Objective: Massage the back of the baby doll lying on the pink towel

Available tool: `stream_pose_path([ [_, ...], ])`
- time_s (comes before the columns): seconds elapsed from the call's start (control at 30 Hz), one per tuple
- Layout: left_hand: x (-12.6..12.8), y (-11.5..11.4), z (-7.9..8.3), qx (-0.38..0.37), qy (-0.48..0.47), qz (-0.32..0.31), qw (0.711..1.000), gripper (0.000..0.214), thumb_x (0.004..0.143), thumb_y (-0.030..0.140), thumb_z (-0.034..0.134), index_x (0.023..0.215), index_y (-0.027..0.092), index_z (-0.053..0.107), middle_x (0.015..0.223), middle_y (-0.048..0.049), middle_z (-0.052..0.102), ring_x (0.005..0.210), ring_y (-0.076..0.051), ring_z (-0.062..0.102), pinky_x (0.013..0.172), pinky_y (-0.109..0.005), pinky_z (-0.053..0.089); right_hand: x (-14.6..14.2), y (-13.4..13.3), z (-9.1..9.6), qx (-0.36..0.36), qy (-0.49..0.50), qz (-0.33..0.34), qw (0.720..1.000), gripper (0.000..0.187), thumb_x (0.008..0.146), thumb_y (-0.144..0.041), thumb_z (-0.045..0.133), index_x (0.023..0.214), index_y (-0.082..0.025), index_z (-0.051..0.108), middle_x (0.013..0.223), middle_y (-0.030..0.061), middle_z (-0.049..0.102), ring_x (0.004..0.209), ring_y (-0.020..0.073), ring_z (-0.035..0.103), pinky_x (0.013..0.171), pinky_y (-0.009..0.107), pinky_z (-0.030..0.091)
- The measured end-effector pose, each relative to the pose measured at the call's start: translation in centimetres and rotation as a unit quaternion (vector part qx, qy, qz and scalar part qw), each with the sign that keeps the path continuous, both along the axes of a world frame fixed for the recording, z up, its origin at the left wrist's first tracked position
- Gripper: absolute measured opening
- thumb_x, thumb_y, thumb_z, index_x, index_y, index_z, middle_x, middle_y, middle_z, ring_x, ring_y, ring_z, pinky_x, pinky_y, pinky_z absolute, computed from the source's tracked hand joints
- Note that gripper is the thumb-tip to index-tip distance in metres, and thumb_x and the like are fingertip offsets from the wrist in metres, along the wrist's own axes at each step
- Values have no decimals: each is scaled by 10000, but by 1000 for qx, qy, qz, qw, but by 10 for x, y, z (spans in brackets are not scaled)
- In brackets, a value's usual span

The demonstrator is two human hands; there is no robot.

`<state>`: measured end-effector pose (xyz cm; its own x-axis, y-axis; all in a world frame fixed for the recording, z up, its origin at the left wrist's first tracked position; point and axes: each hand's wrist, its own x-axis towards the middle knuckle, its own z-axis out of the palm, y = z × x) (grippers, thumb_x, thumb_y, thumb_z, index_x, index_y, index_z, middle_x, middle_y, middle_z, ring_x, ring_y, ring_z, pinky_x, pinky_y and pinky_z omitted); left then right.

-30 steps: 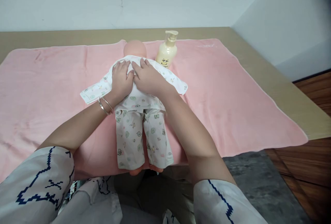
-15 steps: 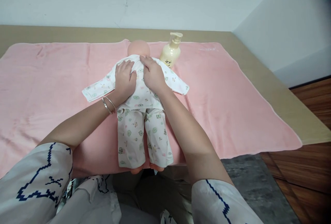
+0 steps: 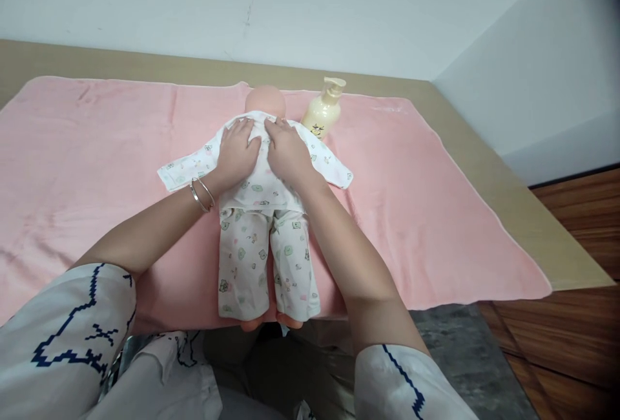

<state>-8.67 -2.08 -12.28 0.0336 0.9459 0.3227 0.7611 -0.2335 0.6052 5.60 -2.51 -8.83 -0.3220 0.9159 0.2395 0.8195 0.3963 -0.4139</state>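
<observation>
A baby doll (image 3: 265,101) lies stretched out, its smooth round head at the far end and its feet at the near edge; no face shows. It wears a white long-sleeved top (image 3: 261,190) and white trousers (image 3: 245,271), both with small green and pink prints. My left hand (image 3: 238,154) rests flat on the left of the doll's upper body, thumb pointing inward. Opposite it, my right hand (image 3: 289,154) lies flat on the right side, fingers stretched toward the head. Neither hand grips anything. The doll's hands are hidden in the sleeves.
A cream pump bottle (image 3: 323,108) stands just beyond the doll's right-hand sleeve. Beneath everything, a pink blanket (image 3: 426,232) covers most of the wooden table (image 3: 547,232). A white wall (image 3: 145,6) rises behind the table, and wood-grain panels (image 3: 571,329) are at the lower right.
The view has tilted slightly. My right hand's fingers have shifted a little on the doll's upper body; my left hand stays in nearly the same place.
</observation>
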Motion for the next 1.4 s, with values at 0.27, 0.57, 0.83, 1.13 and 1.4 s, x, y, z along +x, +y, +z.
stream_pose_path([
  [0.27,3,-9,12,-11,90,24,996,501,1018,341,372,1487,199,477,1594,-127,447,1521,-293,355,1281,-554,212,-6,-10,11,-20,-33,5,999,560,923,-86,365,1471,-42,471,1585,196,420,1519,336,325,1242,550,301],
  [0.57,27,-52,23,7,161,-7,987,474,1032,287,332,1467,199,499,1623,-137,396,1538,-331,311,1249,-626,217,7,7,6,-66,62,-24,996,653,903,-166,350,1549,-77,382,1629,108,371,1536,261,309,1281,479,253],
  [0.83,-3,-9,24,-108,98,28,989,642,1012,481,299,1584,192,330,1671,-105,305,1573,-335,219,1282,-633,44,-7,-19,21,-40,-74,-24,996,578,945,-141,341,1503,-32,446,1553,209,462,1497,322,372,1228,513,327],
  [1.13,4,-25,23,-18,118,38,992,515,1018,358,310,1467,201,506,1596,-125,438,1531,-365,298,1250,-712,59,-2,-17,16,-33,-40,-3,999,545,968,-193,315,1470,-97,503,1560,169,466,1500,335,363,1214,567,328],
  [1.4,22,-40,11,63,115,-32,991,493,1005,213,314,1439,62,495,1563,-194,470,1508,-288,379,1276,-500,260,8,8,-11,-14,15,-19,1000,561,995,-276,300,1517,-136,449,1614,113,398,1540,297,291,1260,574,244],
])
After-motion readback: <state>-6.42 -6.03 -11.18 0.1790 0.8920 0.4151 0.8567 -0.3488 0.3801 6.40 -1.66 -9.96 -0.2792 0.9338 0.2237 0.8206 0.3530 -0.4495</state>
